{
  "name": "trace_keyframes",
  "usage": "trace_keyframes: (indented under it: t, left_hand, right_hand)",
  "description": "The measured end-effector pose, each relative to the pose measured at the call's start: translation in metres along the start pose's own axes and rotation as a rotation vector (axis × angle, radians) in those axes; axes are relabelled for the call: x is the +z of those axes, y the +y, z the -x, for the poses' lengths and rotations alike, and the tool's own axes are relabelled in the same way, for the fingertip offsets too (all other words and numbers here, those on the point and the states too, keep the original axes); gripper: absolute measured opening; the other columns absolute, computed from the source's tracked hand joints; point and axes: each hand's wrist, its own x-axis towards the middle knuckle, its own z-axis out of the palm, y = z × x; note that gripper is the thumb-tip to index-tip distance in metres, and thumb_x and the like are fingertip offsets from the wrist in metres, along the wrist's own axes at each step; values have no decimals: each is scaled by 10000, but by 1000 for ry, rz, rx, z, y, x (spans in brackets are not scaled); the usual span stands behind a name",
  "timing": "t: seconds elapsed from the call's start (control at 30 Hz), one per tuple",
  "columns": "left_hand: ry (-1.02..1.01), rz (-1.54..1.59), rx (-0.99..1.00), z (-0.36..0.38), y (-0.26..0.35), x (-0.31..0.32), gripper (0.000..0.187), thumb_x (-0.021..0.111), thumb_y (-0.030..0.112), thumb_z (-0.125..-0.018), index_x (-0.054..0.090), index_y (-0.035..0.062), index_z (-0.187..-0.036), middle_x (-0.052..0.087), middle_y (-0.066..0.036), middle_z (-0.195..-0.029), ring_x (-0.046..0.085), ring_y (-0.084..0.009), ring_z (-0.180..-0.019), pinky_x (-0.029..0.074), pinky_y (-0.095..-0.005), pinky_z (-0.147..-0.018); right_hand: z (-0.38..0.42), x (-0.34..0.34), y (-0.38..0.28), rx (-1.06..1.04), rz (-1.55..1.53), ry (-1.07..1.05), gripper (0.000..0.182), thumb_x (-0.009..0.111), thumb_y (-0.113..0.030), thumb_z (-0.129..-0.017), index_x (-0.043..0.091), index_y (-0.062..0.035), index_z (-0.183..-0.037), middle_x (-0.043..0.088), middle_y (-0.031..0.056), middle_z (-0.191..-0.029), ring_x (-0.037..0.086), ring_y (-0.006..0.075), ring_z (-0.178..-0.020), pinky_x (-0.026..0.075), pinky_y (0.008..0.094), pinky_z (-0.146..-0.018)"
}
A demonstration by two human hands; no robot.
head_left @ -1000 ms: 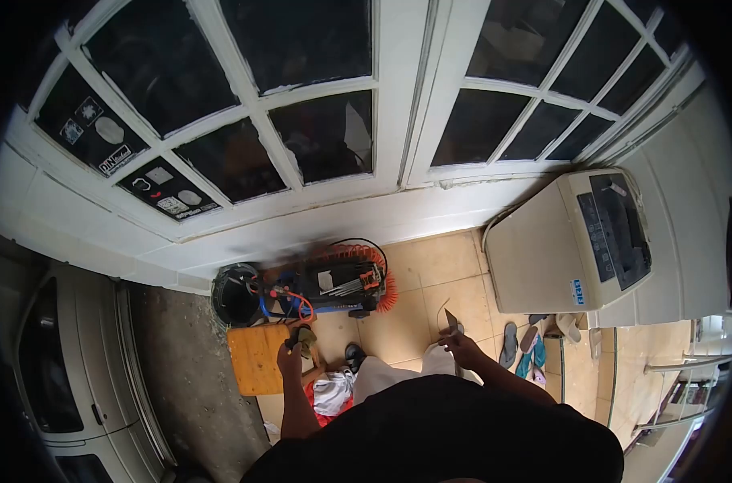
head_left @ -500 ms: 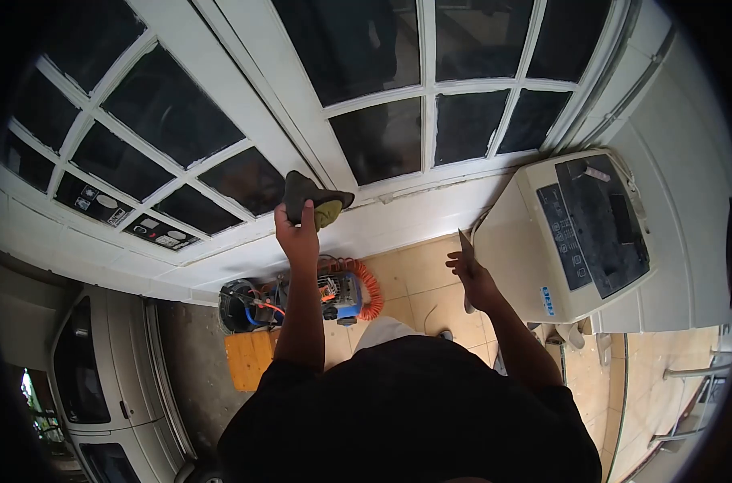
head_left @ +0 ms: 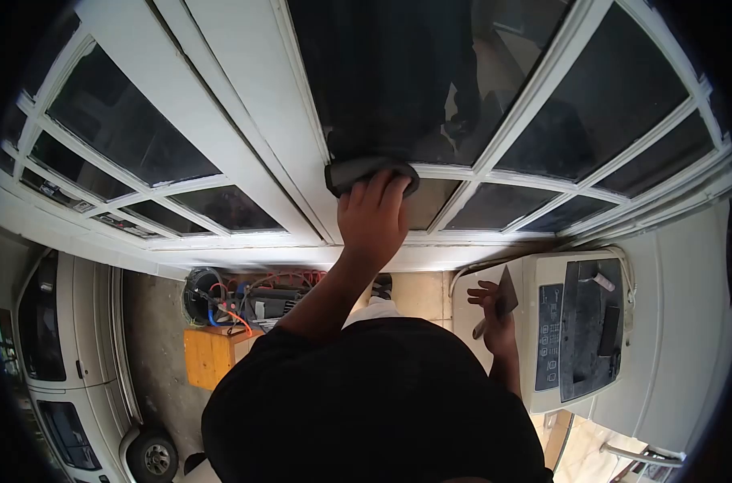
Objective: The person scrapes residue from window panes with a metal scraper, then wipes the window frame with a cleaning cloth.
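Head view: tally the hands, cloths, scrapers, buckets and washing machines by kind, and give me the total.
Hands: 2 (left hand, right hand)
Cloth: 1, under the left hand
Scraper: 1, in the right hand
Bucket: 1
Washing machine: 1
Total: 6

1 dark cloth (head_left: 351, 174) lies pressed against the white-barred window (head_left: 390, 88); 1 flat-bladed scraper (head_left: 507, 294) sits tilted in the right hand (head_left: 493, 312).
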Motion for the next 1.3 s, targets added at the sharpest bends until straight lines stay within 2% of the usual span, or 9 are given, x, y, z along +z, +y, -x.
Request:
trace_keyframes:
  t: [0.1,0.2,0.3,0.37,0.7,0.83,0.93,1.13,1.3]
  left_hand:
    - [-9,51,47,-4,2,4,332,667,74,-710,632,102,-1039,652,-68,-1078,590,-251,-850,461,-375,-709]
    - [-77,16,18,-6,-6,-14,295,662,56,-716,628,60,-1009,669,-101,-1057,589,-265,-850,427,-386,-696]
    - [37,-192,-69,7,-16,-17,300,656,82,-706,658,91,-1006,669,-54,-1057,566,-235,-833,371,-385,-682]
    - [40,-204,-99,1,4,-6,279,662,63,-710,652,75,-989,675,-72,-1040,565,-248,-826,374,-383,-699]
    - [-10,-141,-3,-17,72,33,289,665,76,-702,651,124,-987,686,3,-1019,521,-190,-835,333,-365,-713]
    - [-79,-383,-253,2,43,4,333,663,108,-765,610,78,-1093,692,-43,-979,564,-268,-949,343,-418,-769]
    - [13,-449,-386,7,12,-8,323,624,85,-777,594,59,-1098,712,-87,-927,575,-331,-970,355,-447,-786]
    - [38,-189,-170,-2,30,14,315,654,42,-682,639,98,-991,697,-32,-1005,550,-257,-911,358,-403,-768]
    - [52,-174,-79,-1,48,29,272,681,100,-691,646,103,-961,692,-19,-1025,548,-242,-930,337,-403,-770]
  right_hand:
    - [-23,-10,2,136,-37,83,347,388,-240,-1045,455,-18,-1303,630,181,-1130,624,254,-1005,466,377,-885]
    - [-53,-25,-7,89,-6,61,335,374,-221,-1045,462,-14,-1292,630,179,-1128,621,246,-1009,469,367,-886]
    - [-85,-46,-7,-41,-67,-6,311,387,-165,-1040,469,15,-1279,630,177,-1128,623,249,-1015,482,382,-906]
    - [-108,-56,-25,-77,-8,-91,367,379,-256,-1047,462,10,-1284,641,185,-1103,644,256,-983,481,384,-906]
    - [-115,-89,-19,-44,-82,-206,359,373,-244,-1045,463,10,-1280,648,184,-1090,645,266,-992,468,383,-914]
    - [-112,-93,-13,-6,-85,-205,298,386,-157,-1040,477,16,-1265,664,156,-1046,647,223,-977,479,370,-885]
    - [-106,-89,-22,5,-16,-226,298,387,-155,-1040,480,28,-1256,661,160,-1048,643,227,-984,480,369,-886]
    - [-94,-87,-22,-39,-56,-204,302,385,-170,-1044,480,33,-1246,655,173,-1049,640,253,-991,484,381,-906]
    - [-92,-85,-21,3,2,-157,302,371,-174,-1047,479,26,-1245,650,178,-1065,639,255,-994,488,387,-907]
